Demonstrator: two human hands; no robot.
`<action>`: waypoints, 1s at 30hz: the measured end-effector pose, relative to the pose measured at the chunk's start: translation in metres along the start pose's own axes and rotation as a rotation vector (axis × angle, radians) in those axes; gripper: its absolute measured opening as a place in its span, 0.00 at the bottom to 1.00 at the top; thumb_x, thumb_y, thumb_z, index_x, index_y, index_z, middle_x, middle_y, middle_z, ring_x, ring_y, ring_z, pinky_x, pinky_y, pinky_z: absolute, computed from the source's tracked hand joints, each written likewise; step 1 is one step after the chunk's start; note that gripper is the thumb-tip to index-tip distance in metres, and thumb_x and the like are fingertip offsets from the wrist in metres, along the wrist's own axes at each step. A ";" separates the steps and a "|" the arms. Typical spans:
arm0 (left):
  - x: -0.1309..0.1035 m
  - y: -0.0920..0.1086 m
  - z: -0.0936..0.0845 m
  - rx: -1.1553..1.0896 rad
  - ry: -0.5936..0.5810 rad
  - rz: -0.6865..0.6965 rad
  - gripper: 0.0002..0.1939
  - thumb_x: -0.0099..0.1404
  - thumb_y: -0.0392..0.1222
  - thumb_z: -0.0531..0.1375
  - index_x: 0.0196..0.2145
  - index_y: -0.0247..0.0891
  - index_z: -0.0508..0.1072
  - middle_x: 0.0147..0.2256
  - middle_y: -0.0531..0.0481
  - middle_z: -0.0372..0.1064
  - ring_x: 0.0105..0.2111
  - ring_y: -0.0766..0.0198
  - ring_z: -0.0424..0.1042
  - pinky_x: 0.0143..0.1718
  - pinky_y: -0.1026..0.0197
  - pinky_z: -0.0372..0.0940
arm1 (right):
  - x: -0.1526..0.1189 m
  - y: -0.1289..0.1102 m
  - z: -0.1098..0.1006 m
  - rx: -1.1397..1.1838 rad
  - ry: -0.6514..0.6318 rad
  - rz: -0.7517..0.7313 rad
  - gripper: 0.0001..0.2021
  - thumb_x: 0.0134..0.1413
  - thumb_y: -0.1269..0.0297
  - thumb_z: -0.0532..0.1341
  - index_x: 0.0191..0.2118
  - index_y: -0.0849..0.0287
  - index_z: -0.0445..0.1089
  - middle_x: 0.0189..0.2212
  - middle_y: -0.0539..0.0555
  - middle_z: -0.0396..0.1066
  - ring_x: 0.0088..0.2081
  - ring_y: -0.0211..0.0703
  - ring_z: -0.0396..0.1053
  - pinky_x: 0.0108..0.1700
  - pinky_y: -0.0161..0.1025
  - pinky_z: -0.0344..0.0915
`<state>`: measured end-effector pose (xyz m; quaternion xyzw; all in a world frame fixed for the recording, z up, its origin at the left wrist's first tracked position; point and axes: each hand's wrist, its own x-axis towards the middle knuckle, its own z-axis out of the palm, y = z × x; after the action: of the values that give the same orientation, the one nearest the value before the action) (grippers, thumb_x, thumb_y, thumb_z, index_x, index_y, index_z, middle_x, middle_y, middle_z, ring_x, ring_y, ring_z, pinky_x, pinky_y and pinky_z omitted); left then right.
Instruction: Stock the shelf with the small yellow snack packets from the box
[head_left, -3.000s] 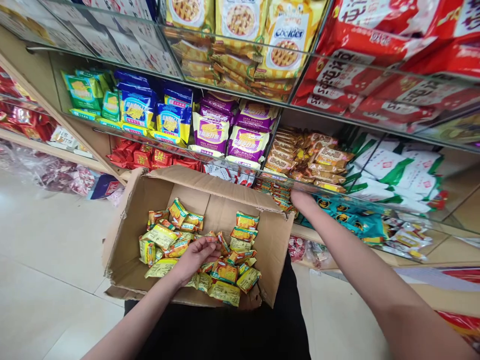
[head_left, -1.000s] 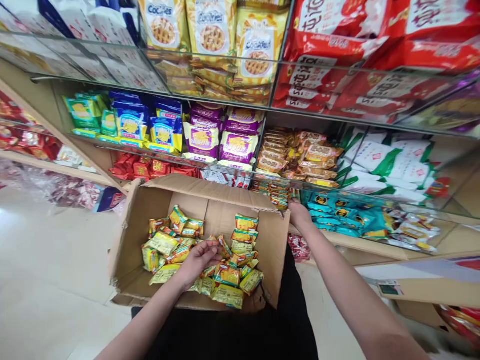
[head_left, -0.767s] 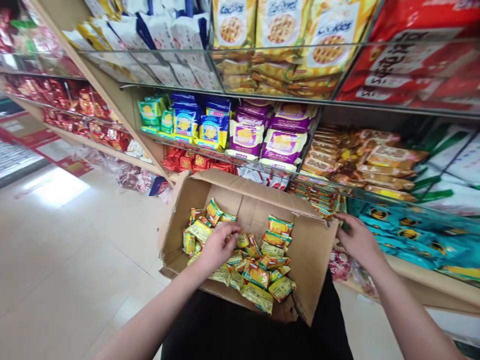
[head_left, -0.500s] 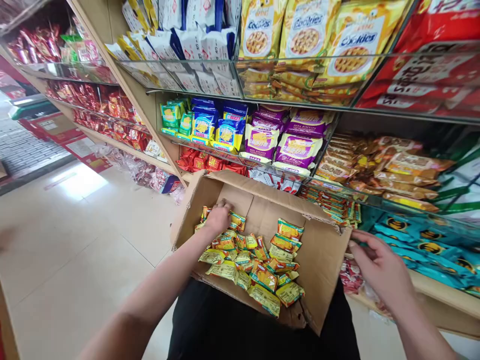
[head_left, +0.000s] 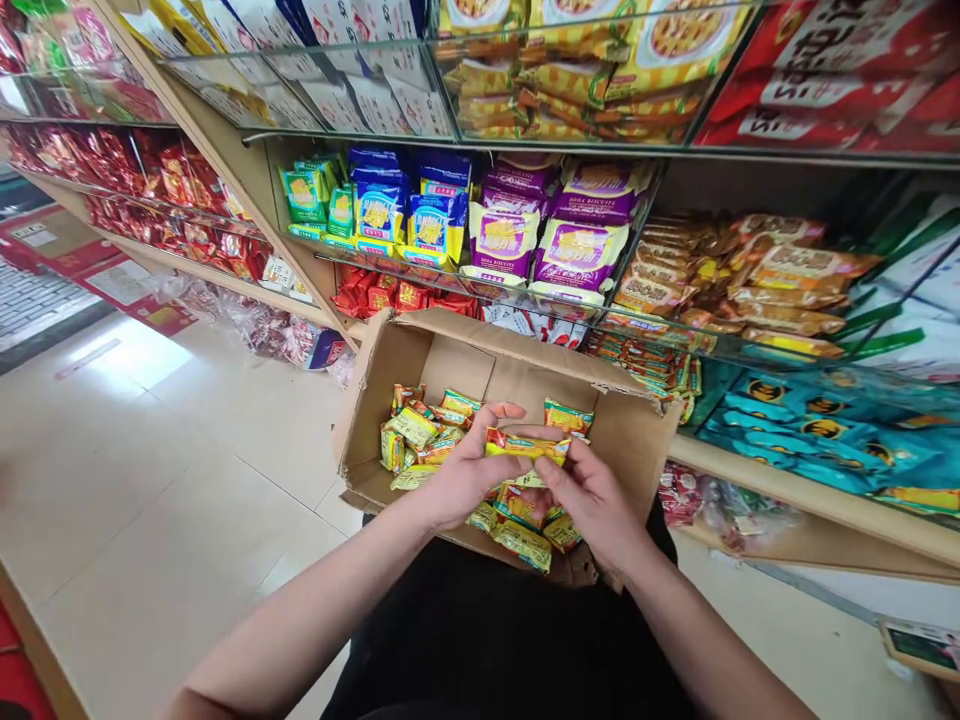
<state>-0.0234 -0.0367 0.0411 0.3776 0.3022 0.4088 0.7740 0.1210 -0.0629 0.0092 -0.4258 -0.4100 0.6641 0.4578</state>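
Observation:
An open cardboard box (head_left: 637,450) rests on my lap, tilted, with several small yellow and orange snack packets (head_left: 415,428) spread over its bottom. Above the packets, my left hand (head_left: 476,470) and my right hand (head_left: 596,490) meet and grip one yellow packet (head_left: 529,447) between them. Both thumbs press on its near side, and the fingers curl behind it. Part of that packet is hidden by the fingers. More packets lie under my hands, partly covered by them.
Glass-fronted shelves stand beyond the box, with blue and purple biscuit packs (head_left: 501,235), brown packs (head_left: 795,270) and teal packs (head_left: 810,430). Plastic bags (head_left: 277,335) lie on the tiled floor (head_left: 165,470) at the left. A framed object (head_left: 922,645) is at the lower right.
My right hand has left the box's right edge and come over the box. My left hand has moved right from the packets, and both now hold one packet. The view has shifted downward.

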 end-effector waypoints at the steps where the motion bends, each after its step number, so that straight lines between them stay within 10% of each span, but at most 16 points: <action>1: 0.001 -0.003 0.001 0.010 0.028 0.027 0.18 0.52 0.34 0.62 0.40 0.43 0.62 0.46 0.51 0.66 0.44 0.59 0.66 0.43 0.57 0.62 | 0.001 0.000 0.000 -0.008 0.034 -0.018 0.19 0.46 0.53 0.60 0.43 0.55 0.62 0.33 0.51 0.68 0.25 0.36 0.67 0.22 0.33 0.65; 5: 0.007 -0.010 -0.002 -0.008 0.200 0.050 0.13 0.54 0.40 0.61 0.38 0.38 0.66 0.41 0.50 0.67 0.40 0.65 0.68 0.43 0.61 0.62 | -0.003 0.000 -0.010 -0.110 0.206 -0.087 0.17 0.46 0.55 0.61 0.43 0.56 0.65 0.33 0.51 0.69 0.24 0.37 0.67 0.22 0.34 0.65; 11: 0.006 -0.012 0.001 -0.123 0.112 -0.158 0.15 0.56 0.44 0.59 0.41 0.38 0.66 0.36 0.50 0.69 0.33 0.65 0.71 0.37 0.61 0.66 | -0.015 0.003 -0.026 -0.624 0.250 -0.520 0.14 0.47 0.63 0.61 0.43 0.52 0.69 0.46 0.54 0.64 0.49 0.47 0.61 0.51 0.46 0.59; 15: 0.004 -0.016 0.006 -0.084 0.104 -0.012 0.17 0.52 0.34 0.62 0.41 0.39 0.65 0.44 0.50 0.67 0.40 0.65 0.69 0.38 0.65 0.65 | -0.022 0.009 -0.021 -0.255 0.155 -0.344 0.29 0.47 0.61 0.61 0.55 0.47 0.53 0.55 0.55 0.53 0.49 0.48 0.61 0.42 0.44 0.67; 19: 0.004 -0.023 0.010 -0.075 0.092 0.061 0.25 0.50 0.32 0.63 0.45 0.42 0.61 0.47 0.48 0.65 0.42 0.63 0.68 0.40 0.63 0.64 | -0.024 0.014 -0.013 0.087 0.242 -0.121 0.21 0.48 0.59 0.60 0.49 0.52 0.57 0.45 0.54 0.64 0.34 0.41 0.68 0.30 0.39 0.68; 30: 0.007 -0.038 -0.001 0.147 -0.031 0.004 0.28 0.48 0.35 0.65 0.46 0.38 0.59 0.37 0.50 0.70 0.36 0.67 0.70 0.38 0.64 0.64 | -0.029 0.026 -0.034 0.083 0.334 -0.085 0.11 0.48 0.54 0.59 0.32 0.56 0.67 0.31 0.49 0.67 0.31 0.38 0.64 0.25 0.32 0.63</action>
<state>-0.0053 -0.0450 0.0079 0.4404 0.3186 0.3809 0.7479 0.1521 -0.0920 -0.0197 -0.4933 -0.3181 0.5805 0.5644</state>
